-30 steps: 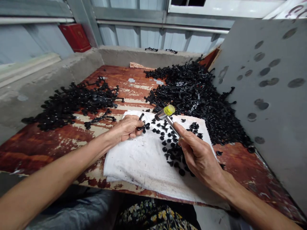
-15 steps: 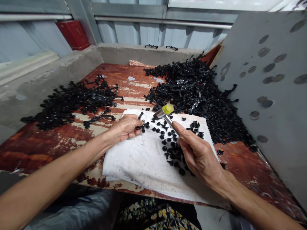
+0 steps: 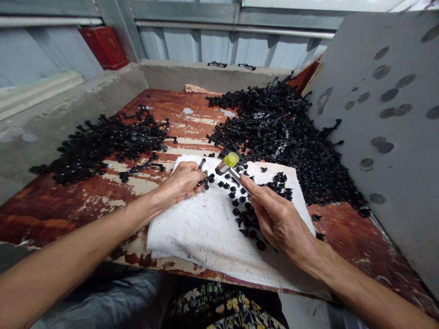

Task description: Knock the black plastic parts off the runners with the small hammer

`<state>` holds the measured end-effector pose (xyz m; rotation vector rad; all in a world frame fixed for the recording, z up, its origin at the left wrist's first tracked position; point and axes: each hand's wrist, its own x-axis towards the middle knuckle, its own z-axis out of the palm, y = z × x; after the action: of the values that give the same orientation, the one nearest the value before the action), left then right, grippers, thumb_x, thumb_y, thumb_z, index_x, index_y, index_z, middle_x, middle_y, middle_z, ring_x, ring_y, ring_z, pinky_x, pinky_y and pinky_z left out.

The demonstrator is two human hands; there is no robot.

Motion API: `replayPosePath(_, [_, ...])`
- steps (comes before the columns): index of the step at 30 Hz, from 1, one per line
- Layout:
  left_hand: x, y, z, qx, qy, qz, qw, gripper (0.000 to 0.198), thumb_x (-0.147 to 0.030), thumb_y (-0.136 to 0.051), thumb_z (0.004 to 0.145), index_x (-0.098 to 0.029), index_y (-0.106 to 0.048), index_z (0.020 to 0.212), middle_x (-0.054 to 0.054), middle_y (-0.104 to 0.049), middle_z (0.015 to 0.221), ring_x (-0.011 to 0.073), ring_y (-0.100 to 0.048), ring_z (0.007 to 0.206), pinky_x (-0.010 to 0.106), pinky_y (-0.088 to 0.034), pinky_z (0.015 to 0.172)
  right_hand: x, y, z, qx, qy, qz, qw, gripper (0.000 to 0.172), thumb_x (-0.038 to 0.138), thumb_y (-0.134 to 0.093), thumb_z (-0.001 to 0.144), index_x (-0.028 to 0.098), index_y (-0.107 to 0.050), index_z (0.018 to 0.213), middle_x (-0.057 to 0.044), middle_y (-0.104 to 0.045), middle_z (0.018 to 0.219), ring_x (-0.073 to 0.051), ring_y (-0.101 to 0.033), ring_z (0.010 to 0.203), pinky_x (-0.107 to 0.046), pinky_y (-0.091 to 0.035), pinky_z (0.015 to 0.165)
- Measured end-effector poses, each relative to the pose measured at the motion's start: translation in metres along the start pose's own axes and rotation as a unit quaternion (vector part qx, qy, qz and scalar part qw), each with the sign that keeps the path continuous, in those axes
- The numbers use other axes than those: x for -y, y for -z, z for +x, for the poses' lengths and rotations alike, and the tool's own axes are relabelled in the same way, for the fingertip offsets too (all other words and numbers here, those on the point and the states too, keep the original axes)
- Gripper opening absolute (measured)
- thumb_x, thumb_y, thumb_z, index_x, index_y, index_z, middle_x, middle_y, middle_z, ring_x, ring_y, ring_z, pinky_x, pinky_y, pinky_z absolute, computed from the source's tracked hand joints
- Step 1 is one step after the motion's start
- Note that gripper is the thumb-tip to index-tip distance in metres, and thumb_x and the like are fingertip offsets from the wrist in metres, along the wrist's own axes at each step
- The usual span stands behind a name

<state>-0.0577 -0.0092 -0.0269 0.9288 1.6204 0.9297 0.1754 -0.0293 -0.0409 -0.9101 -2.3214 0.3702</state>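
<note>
My left hand [image 3: 188, 180] is closed on a black jointed bracket [image 3: 206, 180], its short arms sticking out past the fingertips over the white cloth [image 3: 192, 233]. A hammer [image 3: 229, 161] with a yellow-green face and a metal neck is gripped in my right hand [image 3: 274, 208], the forefinger stretched along the handle. The hammer head is just right of the bracket, with a small gap between them in this view. Loose black round-headed plugs [image 3: 236, 212] lie on the cloth beneath and beside my right hand, which hides some of them.
A large heap of black parts [image 3: 270, 123] covers the back right of the worn red-brown table [image 3: 178, 107]. Another pile of black brackets [image 3: 113, 141] lies at left. A grey spotted panel [image 3: 384, 119] borders the right side. A red box [image 3: 104, 47] sits on the ledge.
My right hand has brought the hammer head a little left and down, closer to the bracket. My left hand stays almost in place with the bracket.
</note>
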Motion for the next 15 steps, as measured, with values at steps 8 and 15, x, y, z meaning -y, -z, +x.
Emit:
replayPosePath(8, [0.006, -0.009, -0.003, -0.042, 0.022, -0.009, 0.999, 0.019, -0.011, -0.06, 0.069, -0.021, -0.044, 0.065, -0.001, -0.052, 0.043, 0.0086, -0.041, 0.031, 0.018, -0.018, 0.032, -0.002, 0.0, 0.018, 0.049, 0.013, -0.08, 0.996, 0.052, 0.011, -0.035, 0.092, 0.01, -0.049, 0.142, -0.009, -0.062, 0.081, -0.017, -0.059, 0.061, -0.031, -0.052, 0.058])
replayPosePath(15, [0.002, -0.003, -0.002, -0.046, 0.057, 0.024, 0.997, 0.018, -0.01, -0.058, 0.066, -0.02, -0.045, 0.06, 0.002, -0.053, 0.042, 0.0091, -0.041, 0.031, 0.019, -0.019, 0.031, 0.0, -0.001, 0.017, 0.022, 0.02, -0.056, 0.998, 0.053, 0.011, -0.034, 0.093, 0.01, -0.044, 0.145, -0.008, -0.06, 0.082, -0.017, -0.057, 0.064, -0.03, -0.052, 0.062])
